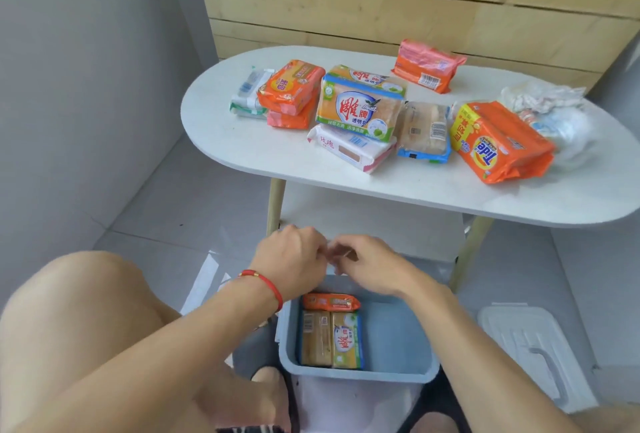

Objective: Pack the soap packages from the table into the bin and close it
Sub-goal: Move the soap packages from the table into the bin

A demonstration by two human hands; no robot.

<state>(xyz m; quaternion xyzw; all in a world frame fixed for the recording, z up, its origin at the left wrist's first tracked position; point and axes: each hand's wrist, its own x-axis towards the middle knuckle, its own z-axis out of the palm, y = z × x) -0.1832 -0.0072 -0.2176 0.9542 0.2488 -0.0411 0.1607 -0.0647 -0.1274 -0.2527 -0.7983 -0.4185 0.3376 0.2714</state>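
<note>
Hovering both hands, left (291,256) and right (363,264), fingers loosely curled, holding nothing, over the bin (398,332), since most soap (360,103) awaits on the table (242,142)

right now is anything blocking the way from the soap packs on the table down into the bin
Nothing visible does. The grey plastic bin is open, with its white lid lying on the floor beside it. Both hands hover over its far rim, holding nothing I can make out.

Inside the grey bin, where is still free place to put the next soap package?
The grey plastic bin floor is bare right of the yellow-green soap package, up to the right wall. The left side is crowded: that package and an orange soap package fill it.
</note>
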